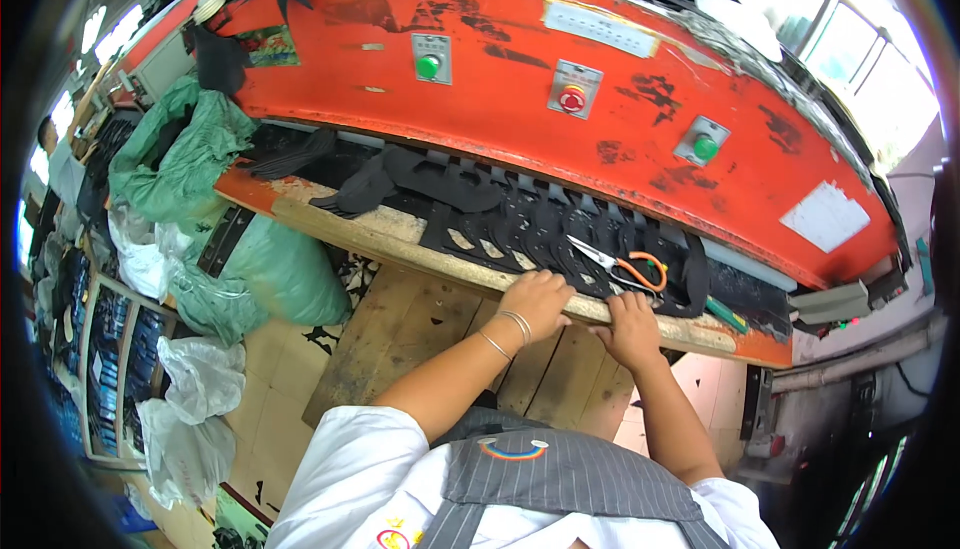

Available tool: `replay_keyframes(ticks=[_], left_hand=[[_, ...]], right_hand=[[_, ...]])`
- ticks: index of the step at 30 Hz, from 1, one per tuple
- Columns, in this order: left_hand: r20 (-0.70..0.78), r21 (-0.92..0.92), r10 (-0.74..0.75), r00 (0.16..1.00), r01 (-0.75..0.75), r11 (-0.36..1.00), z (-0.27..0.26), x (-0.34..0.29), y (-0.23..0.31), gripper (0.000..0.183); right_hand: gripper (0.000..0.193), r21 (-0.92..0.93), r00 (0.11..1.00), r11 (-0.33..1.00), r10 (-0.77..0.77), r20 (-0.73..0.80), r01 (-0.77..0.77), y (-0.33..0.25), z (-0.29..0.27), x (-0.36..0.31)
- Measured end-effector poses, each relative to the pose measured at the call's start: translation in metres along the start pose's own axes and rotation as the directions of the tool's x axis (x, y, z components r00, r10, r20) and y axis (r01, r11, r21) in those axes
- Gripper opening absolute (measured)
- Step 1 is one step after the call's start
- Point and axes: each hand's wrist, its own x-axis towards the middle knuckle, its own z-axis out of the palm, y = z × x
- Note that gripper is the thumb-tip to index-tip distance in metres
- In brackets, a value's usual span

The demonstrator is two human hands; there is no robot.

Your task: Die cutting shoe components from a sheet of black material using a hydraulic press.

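Observation:
My left hand [537,304], with bangles at its wrist, is curled over the front edge of a long wooden board [390,233], its fingertips by the edge of a black cut-out sheet [535,239]. To its right, my right hand [631,330] grips the same edge, its thumb toward the left hand. The sheet has several openings and lies on the board. Just beyond my hands, scissors [625,265] with orange handles rest on it, blades pointing left. Several black cut pieces [365,186] lie in a stack farther left. A green-handled tool [727,314] sits at the right.
Behind the board rises a red machine beam [340,59] with two green buttons and a red stop button [571,99]. Green sacks [285,274] and clear plastic bags [200,379] stand at the left. Below the board is a wooden platform [400,324]. Another person [67,169] is far left.

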Motion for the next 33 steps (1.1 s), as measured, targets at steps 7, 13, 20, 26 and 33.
replay_keyframes(ticks=[7,13,20,26,33], left_hand=[[-0.128,0.035,-0.094,0.987,0.100,0.994,0.010,0.014,-0.004,0.036],[0.067,0.006,-0.143,0.987,0.143,0.990,-0.002,0.034,-0.012,0.043],[-0.041,-0.457,-0.139,0.989,0.105,0.883,-0.020,0.151,-0.072,0.043],[-0.239,-0.457,-0.281,0.930,0.148,0.877,0.049,0.267,-0.109,0.073],[-0.362,-0.285,-0.284,0.888,0.184,0.941,0.064,0.286,-0.113,0.062]], right_hand=[[0.050,0.099,0.989,0.994,0.051,-0.139,-0.037,0.008,0.016,0.018],[0.047,0.129,1.000,0.992,0.012,0.017,-0.014,0.026,0.013,0.035],[0.028,0.463,0.999,0.886,0.005,-0.038,0.013,0.100,-0.031,0.167],[0.020,0.333,0.966,0.935,-0.032,-0.258,0.120,0.158,0.039,0.278],[0.016,0.448,0.962,0.852,-0.217,-0.168,0.270,0.195,0.050,0.306]])
